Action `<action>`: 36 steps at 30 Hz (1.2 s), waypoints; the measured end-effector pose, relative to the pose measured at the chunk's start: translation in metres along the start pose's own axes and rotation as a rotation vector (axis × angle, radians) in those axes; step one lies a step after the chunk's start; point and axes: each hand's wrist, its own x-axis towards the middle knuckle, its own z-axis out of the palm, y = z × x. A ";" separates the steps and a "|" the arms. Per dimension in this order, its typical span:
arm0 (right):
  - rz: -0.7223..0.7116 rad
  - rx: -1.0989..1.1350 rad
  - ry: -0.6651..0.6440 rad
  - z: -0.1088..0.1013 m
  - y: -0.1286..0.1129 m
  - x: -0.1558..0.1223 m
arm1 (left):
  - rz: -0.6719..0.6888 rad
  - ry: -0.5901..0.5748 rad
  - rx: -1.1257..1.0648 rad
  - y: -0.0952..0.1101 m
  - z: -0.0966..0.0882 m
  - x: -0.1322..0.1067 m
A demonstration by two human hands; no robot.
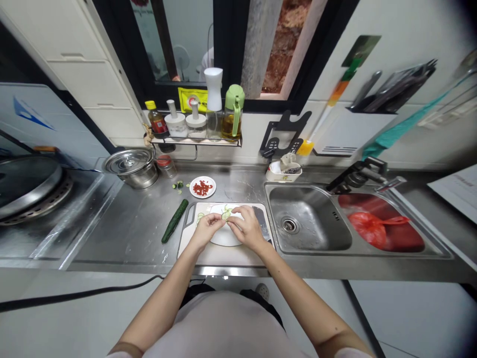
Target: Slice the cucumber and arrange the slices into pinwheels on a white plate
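Over a white plate (225,240), my left hand (207,229) and my right hand (246,229) meet, fingertips pinched together on a thin cucumber slice (226,215). Other pale green slices lie on the plate just behind the fingers, partly hidden by them. The plate rests on a light cutting board (219,258), with a few more slices near its left side by my left hand. A dark grey flat area, perhaps a knife blade, shows at the board's right. Left of the board lies a whole dark green cucumber (175,221).
Behind the board stands a small plate (193,191) of chopped red pieces, with cucumber ends (179,185) beside it. A lidded steel pot (132,169) is farther left. The double sink (311,219) adjoins on the right, a red plastic bag (368,228) in its far basin. Bottles fill a wall rack (201,143).
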 end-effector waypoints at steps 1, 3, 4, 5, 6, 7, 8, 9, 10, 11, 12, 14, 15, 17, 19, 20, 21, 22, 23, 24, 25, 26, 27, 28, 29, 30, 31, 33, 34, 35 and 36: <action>0.008 0.016 -0.004 0.001 0.000 0.000 | 0.001 -0.004 0.006 0.000 0.000 0.000; 0.032 0.041 -0.014 0.002 0.000 -0.001 | 0.006 -0.007 0.014 0.000 0.000 0.000; 0.044 0.052 -0.018 0.003 0.001 -0.001 | 0.007 -0.007 0.017 -0.001 0.001 0.000; 0.055 0.064 -0.020 0.004 0.000 -0.002 | 0.008 -0.006 0.019 -0.001 0.001 -0.001; 0.064 0.077 -0.021 0.004 0.000 -0.002 | 0.008 -0.004 0.021 -0.001 0.001 -0.001; 0.074 0.090 -0.019 0.005 0.000 -0.002 | 0.008 0.000 0.023 -0.002 0.002 -0.001; 0.086 0.103 -0.015 0.005 -0.001 -0.002 | 0.009 0.003 0.025 -0.002 0.003 -0.001; 0.100 0.115 -0.011 0.005 -0.001 -0.002 | 0.009 0.005 0.026 -0.002 0.003 -0.001; 0.115 0.126 -0.007 0.006 -0.002 -0.003 | 0.009 0.008 0.025 -0.003 0.004 -0.001; 0.131 0.137 -0.006 0.006 -0.003 -0.003 | 0.009 0.009 0.020 -0.003 0.004 -0.001; 0.149 0.150 -0.005 0.006 -0.003 -0.003 | 0.007 0.008 0.013 -0.004 0.005 -0.001; 0.183 0.183 -0.006 0.007 -0.004 -0.003 | 0.005 0.007 0.000 -0.006 0.006 -0.001; 0.199 0.201 -0.006 0.008 -0.003 -0.003 | 0.005 0.008 -0.005 -0.006 0.006 -0.001; 0.229 0.235 -0.005 0.010 -0.003 -0.004 | 0.003 0.010 -0.013 -0.008 0.006 -0.001; 0.248 0.259 -0.003 0.012 -0.001 -0.004 | -0.003 0.008 -0.021 -0.009 0.006 -0.001; 0.255 0.268 -0.002 0.013 -0.001 -0.005 | -0.007 0.006 -0.029 -0.010 0.006 -0.001; 0.261 0.278 -0.002 0.014 0.000 -0.005 | -0.011 0.006 -0.038 -0.011 0.007 -0.001; 0.267 0.286 -0.002 0.015 0.001 -0.006 | -0.018 0.008 -0.045 -0.011 0.007 0.000; 0.273 0.294 -0.003 0.015 0.002 -0.006 | -0.028 0.012 -0.051 -0.012 0.008 0.000; 0.280 0.298 -0.006 0.016 0.002 -0.007 | -0.038 0.020 -0.055 -0.013 0.009 0.000; 0.285 0.299 -0.011 0.016 0.003 -0.007 | -0.047 0.026 -0.057 -0.014 0.011 0.000; 0.290 0.296 -0.016 0.015 0.004 -0.008 | -0.054 0.031 -0.059 -0.015 0.012 0.001; 0.294 0.291 -0.023 0.015 0.005 -0.008 | -0.057 0.035 -0.065 -0.016 0.014 0.001; 0.298 0.283 -0.030 0.014 0.007 -0.009 | -0.058 0.041 -0.073 -0.017 0.015 0.002; 0.303 0.275 -0.038 0.013 0.009 -0.010 | -0.060 0.045 -0.083 -0.020 0.017 0.003; 0.309 0.267 -0.046 0.013 0.011 -0.011 | -0.065 0.049 -0.090 -0.022 0.019 0.005; 0.317 0.258 -0.057 0.012 0.014 -0.012 | -0.074 0.056 -0.093 -0.025 0.020 0.006; 0.333 0.236 -0.091 0.012 0.022 -0.016 | -0.104 0.071 -0.085 -0.033 0.024 0.011; 0.342 0.222 -0.113 0.013 0.026 -0.019 | -0.122 0.074 -0.078 -0.037 0.026 0.014; 0.353 0.204 -0.137 0.013 0.031 -0.022 | -0.139 0.075 -0.073 -0.042 0.029 0.017; 0.367 0.183 -0.161 0.013 0.037 -0.026 | -0.157 0.072 -0.067 -0.048 0.031 0.021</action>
